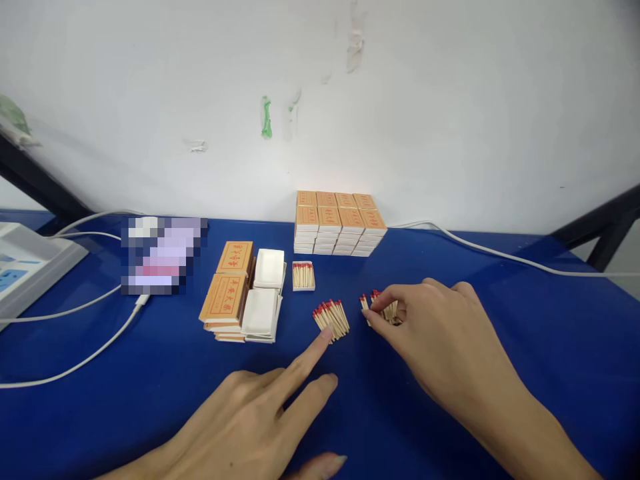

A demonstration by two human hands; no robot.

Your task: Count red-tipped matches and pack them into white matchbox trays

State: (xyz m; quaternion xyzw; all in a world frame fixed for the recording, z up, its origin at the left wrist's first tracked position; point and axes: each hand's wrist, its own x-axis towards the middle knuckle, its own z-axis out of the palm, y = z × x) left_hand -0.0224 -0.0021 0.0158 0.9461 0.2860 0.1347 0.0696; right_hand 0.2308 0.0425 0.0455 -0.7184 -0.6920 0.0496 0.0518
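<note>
My left hand (pixel 255 413) reaches in from the lower left with its fingers apart. Its index fingertip rests on a fanned heap of red-tipped matches (pixel 332 316). To the right of that heap, my right hand (pixel 445 340) has its thumb and index finger brought together at a match on the near side of a second heap of matches (pixel 387 309). The hand partly covers this second heap. Behind the first heap, a small white matchbox tray (pixel 303 289) holds a row of matches with their heads pointing to the wall.
Orange matchbox sleeves (pixel 225 297) stand stacked beside piled white inner trays (pixel 260 312). A block of matchboxes (pixel 340 219) sits against the wall. At left are a blurred-out phone-like object (pixel 167 257), a white cable (pixel 95 363) and a power strip (pixel 35 267).
</note>
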